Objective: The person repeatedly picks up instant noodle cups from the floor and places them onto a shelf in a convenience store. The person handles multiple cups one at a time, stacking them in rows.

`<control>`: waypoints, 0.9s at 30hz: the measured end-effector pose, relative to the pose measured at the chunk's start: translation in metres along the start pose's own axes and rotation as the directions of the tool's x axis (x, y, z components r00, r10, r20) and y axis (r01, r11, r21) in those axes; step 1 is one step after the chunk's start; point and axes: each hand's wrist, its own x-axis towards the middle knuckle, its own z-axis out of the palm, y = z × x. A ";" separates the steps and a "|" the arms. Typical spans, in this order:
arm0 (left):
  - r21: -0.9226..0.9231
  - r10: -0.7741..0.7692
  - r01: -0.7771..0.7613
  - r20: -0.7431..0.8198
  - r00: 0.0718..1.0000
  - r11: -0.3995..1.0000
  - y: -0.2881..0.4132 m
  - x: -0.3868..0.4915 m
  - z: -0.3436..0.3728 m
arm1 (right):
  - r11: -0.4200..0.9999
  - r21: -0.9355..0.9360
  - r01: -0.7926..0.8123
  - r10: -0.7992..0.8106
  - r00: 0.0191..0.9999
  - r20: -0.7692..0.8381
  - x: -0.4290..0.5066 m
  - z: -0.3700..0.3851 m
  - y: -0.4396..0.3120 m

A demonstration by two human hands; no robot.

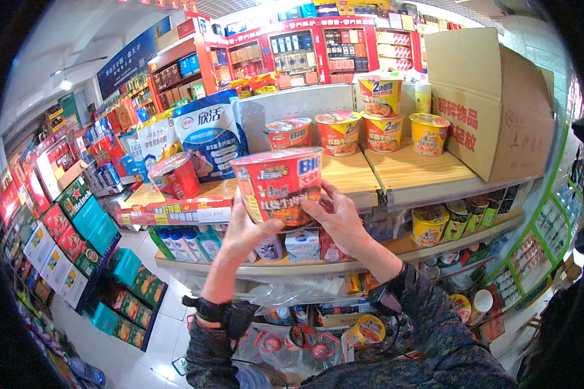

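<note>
Between my two hands I hold a large red instant noodle cup (280, 187), lid up and slightly tilted, in front of the top wooden shelf (340, 177). My left hand (246, 231) grips its left side and lower edge. On its right side are the thumb and fingers of my right hand (338, 216). Behind it on the shelf stand a red noodle cup (288, 132), a red-and-yellow cup (338, 136) and two more such cups stacked, the upper cup (380, 97) resting on the lower cup (383, 133). A yellow cup (429, 136) is beside them.
A cardboard carton (486, 107) occupies the shelf's right end. To the left are a tilted red cup (175, 177) and a blue-and-white pouch (209, 136). More noodle cups (429, 224) line the lower shelf. Boxed goods (90, 214) are stacked on the left floor side.
</note>
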 end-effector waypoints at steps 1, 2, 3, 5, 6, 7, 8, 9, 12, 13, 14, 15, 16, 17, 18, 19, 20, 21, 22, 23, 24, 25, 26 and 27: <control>-0.012 0.027 -0.027 0.024 0.999 1.000 0.003 0.009 -0.007 | 1.000 -0.024 0.018 -0.017 0.999 0.043 0.008 -0.001 -0.003; 0.171 0.045 -0.048 0.022 0.999 0.984 0.006 0.025 -0.014 | 0.995 -0.089 -0.041 0.047 0.996 0.070 0.020 -0.004 -0.007; 0.046 0.030 -0.033 0.066 0.997 0.998 0.007 0.038 -0.018 | 0.992 -0.121 0.045 -0.032 0.994 0.105 0.036 -0.005 -0.010; 0.160 0.092 -0.113 0.132 0.987 0.981 0.009 0.073 -0.031 | 0.972 -0.168 0.165 -0.146 0.982 0.123 0.066 -0.011 -0.016; 0.177 0.053 -0.075 0.124 0.991 0.981 0.008 0.089 -0.035 | 0.952 -0.226 0.204 -0.183 0.977 0.110 0.083 -0.015 -0.018; 0.196 0.002 -0.022 0.103 0.995 0.980 0.006 0.104 -0.039 | 0.926 -0.227 0.301 -0.271 0.950 0.154 0.100 -0.020 -0.020; 0.147 0.040 -0.063 0.156 0.987 0.987 0.001 0.121 -0.041 | 0.885 -0.383 0.264 -0.242 0.965 0.105 0.119 -0.025 -0.021; 0.116 0.075 -0.094 0.161 0.984 0.989 -0.006 0.137 -0.042 | 0.871 -0.416 0.263 -0.243 0.965 0.100 0.137 -0.029 -0.020; 0.095 0.072 -0.087 0.159 0.985 0.992 -0.029 0.182 -0.044 | 0.884 -0.415 0.212 -0.227 0.974 0.015 0.181 -0.037 -0.004; 0.073 0.042 -0.055 0.162 0.986 0.996 -0.039 0.194 -0.046 | 0.872 -0.448 0.197 -0.229 0.973 -0.017 0.192 -0.040 0.002; 0.050 0.046 -0.056 0.181 0.982 0.997 -0.048 0.205 -0.049 | 0.861 -0.489 0.143 -0.208 0.975 -0.081 0.203 -0.043 0.008; 0.024 0.034 -0.040 0.196 0.980 0.999 -0.056 0.215 -0.052 | 0.841 -0.508 0.185 -0.238 0.970 -0.041 0.210 -0.047 0.013; 0.077 0.034 -0.050 0.200 0.979 0.996 -0.064 0.226 -0.055 | 0.823 -0.535 0.190 -0.245 0.969 -0.033 0.216 -0.051 0.019; 0.129 0.005 -0.030 0.192 0.981 0.991 -0.071 0.236 -0.058 | 0.804 -0.571 0.165 -0.234 0.971 -0.050 0.221 -0.054 0.024; 0.124 0.000 -0.023 0.181 0.983 0.992 -0.077 0.243 -0.061 | 0.840 -0.523 0.142 -0.192 0.981 -0.041 0.226 -0.055 0.029; 0.106 0.025 -0.047 0.203 0.979 0.993 -0.083 0.250 -0.065 | 0.798 -0.573 0.186 -0.236 0.972 -0.013 0.231 -0.057 0.033; 0.103 0.016 -0.038 0.214 0.977 0.994 -0.088 0.256 -0.068 | 0.757 -0.628 0.181 -0.250 0.968 -0.023 0.235 -0.058 0.037; 0.100 0.003 -0.027 0.226 0.974 0.995 -0.092 0.260 -0.070 | 0.713 -0.681 0.170 -0.263 0.964 -0.035 0.239 -0.060 0.041; 0.097 -0.018 -0.005 0.233 0.972 0.995 -0.097 0.264 -0.071 | 0.727 -0.664 0.176 -0.269 0.962 -0.039 0.244 -0.059 0.046; 0.071 -0.025 0.009 0.233 0.972 0.997 -0.101 0.266 -0.072 | 0.675 -0.715 0.182 -0.295 0.955 -0.036 0.248 -0.060 0.050; 0.049 -0.037 0.027 0.227 0.973 0.998 -0.105 0.269 -0.073 | 0.624 -0.765 0.162 -0.304 0.952 -0.047 0.253 -0.061 0.054; 0.030 -0.062 0.057 0.213 0.975 0.998 -0.108 0.270 -0.075 | 0.569 -0.809 0.144 -0.315 0.948 -0.052 0.257 -0.062 0.058; 0.022 -0.030 0.027 0.197 0.980 0.999 -0.111 0.272 -0.076 | 0.584 -0.791 0.181 -0.325 0.945 -0.023 0.261 -0.063 0.062; 0.057 -0.015 0.004 0.194 0.981 0.998 -0.113 0.273 -0.078 | 0.573 -0.802 0.169 -0.308 0.951 -0.020 0.264 -0.064 0.064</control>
